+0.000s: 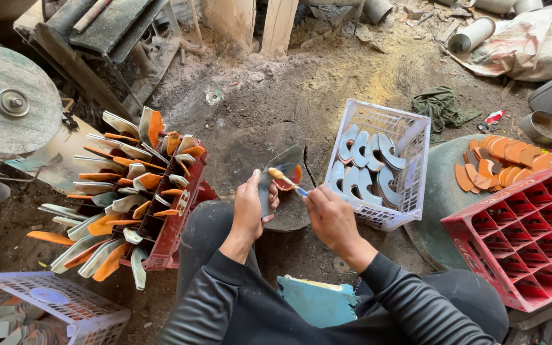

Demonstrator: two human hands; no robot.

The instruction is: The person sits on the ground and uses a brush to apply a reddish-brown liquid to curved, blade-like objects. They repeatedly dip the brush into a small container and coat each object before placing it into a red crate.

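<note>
Head view of a seated person at work above a dirt floor (327, 96). The left hand (250, 207) had its fingers closed around a curved grey piece (275, 176) with an orange-coated end, held upright in front of the knees. The right hand (331, 217) pinched a small brush (287, 181) between closed fingers, its pale tip touching the orange area of the piece. Just right of the hands stood a white plastic basket (410, 160) holding grey curved pieces set on edge in rows. To the left, a red crate (174, 223) carried many curved pieces, grey and orange, standing in its compartments. At far right lay a second red crate (531, 230) with open compartments, and beside it a fan of orange pieces (499, 156) on a round dark surface (442, 198). A grinding wheel (11, 99) appeared at upper left.
</note>
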